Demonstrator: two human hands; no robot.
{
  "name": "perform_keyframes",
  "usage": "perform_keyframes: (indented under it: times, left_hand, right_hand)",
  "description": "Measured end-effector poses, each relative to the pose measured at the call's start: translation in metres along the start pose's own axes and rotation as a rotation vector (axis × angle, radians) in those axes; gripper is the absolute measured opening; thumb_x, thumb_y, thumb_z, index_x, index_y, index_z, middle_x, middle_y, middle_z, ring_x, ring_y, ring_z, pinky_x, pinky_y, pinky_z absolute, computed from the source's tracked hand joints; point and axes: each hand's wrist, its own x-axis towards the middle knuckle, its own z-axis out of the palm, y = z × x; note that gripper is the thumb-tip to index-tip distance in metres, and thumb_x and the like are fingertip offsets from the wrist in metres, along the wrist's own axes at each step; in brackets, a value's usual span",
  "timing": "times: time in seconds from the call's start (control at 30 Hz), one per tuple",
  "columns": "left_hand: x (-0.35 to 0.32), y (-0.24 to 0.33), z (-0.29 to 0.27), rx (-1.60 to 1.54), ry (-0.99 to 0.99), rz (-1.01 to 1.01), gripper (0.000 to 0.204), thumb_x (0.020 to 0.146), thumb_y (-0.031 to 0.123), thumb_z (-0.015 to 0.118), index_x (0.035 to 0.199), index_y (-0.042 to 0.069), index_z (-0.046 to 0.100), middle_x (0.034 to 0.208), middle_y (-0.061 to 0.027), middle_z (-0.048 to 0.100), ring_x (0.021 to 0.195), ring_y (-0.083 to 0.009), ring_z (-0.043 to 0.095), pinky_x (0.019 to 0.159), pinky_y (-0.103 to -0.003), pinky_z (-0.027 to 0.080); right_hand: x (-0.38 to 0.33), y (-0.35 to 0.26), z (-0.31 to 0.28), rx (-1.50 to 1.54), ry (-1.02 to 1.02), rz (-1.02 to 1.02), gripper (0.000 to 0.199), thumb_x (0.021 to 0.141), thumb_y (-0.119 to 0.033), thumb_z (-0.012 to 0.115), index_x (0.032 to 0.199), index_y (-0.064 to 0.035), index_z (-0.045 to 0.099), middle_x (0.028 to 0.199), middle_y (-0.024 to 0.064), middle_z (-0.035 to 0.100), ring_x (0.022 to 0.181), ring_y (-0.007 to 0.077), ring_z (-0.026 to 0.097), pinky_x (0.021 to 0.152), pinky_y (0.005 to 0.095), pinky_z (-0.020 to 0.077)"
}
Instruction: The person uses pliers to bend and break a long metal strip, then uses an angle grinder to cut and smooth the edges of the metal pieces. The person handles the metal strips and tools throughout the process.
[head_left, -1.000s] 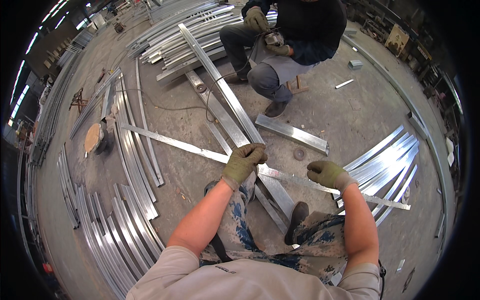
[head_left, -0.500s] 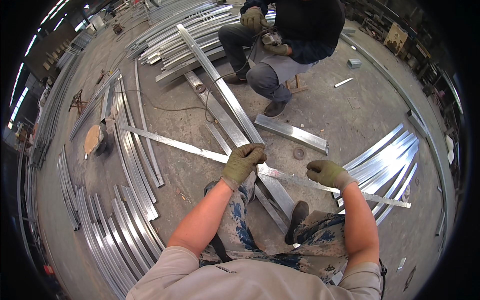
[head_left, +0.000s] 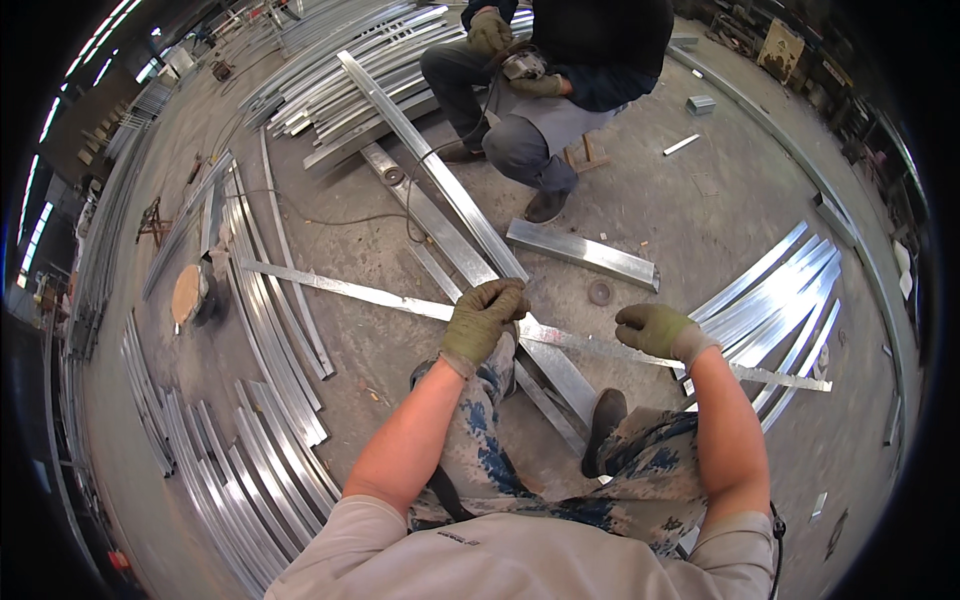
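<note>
Left hand [head_left: 486,320] curled, right hand [head_left: 655,331] half-curled, cannot tell whether either grips, metal strip [head_left: 575,341] partly covered

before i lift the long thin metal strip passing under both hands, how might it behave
The metal strip looks very long for its narrow width, so it may flex towards its ends. Its edge looks ragged in places, so it could snag.

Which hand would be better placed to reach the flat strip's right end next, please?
Probably the right hand: it is nearer that end of the strip, while the left hand is nearer the middle.
</note>
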Motion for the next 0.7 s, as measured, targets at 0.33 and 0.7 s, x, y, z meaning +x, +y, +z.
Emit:
perform_keyframes:
  times: [0.33, 0.7]
  left_hand:
    - [-0.004, 0.011, 0.011, 0.077, 0.071, -0.021, 0.034, 0.103, 0.024, 0.066, 0.127, 0.000, 0.068, 0.098, -0.0083, 0.075, 0.090, -0.0166, 0.072, 0.083, -0.029, 0.056]
    - [-0.001, 0.011, 0.004, 0.146, 0.104, 0.126, 0.027, 0.103, 0.020, 0.067, 0.119, 0.000, 0.073, 0.094, -0.0104, 0.078, 0.083, -0.0193, 0.074, 0.080, -0.032, 0.060]
  right_hand:
    - [0.005, 0.028, 0.009, -0.031, 0.065, -0.027, 0.053, 0.094, -0.042, 0.061, 0.133, -0.0070, 0.068, 0.130, 0.0201, 0.070, 0.121, 0.0354, 0.066, 0.106, 0.0406, 0.0494]
    - [0.008, 0.022, 0.002, -0.008, 0.047, -0.027, 0.048, 0.097, -0.039, 0.062, 0.133, -0.0070, 0.067, 0.128, 0.0167, 0.071, 0.119, 0.0309, 0.066, 0.104, 0.0389, 0.0492]
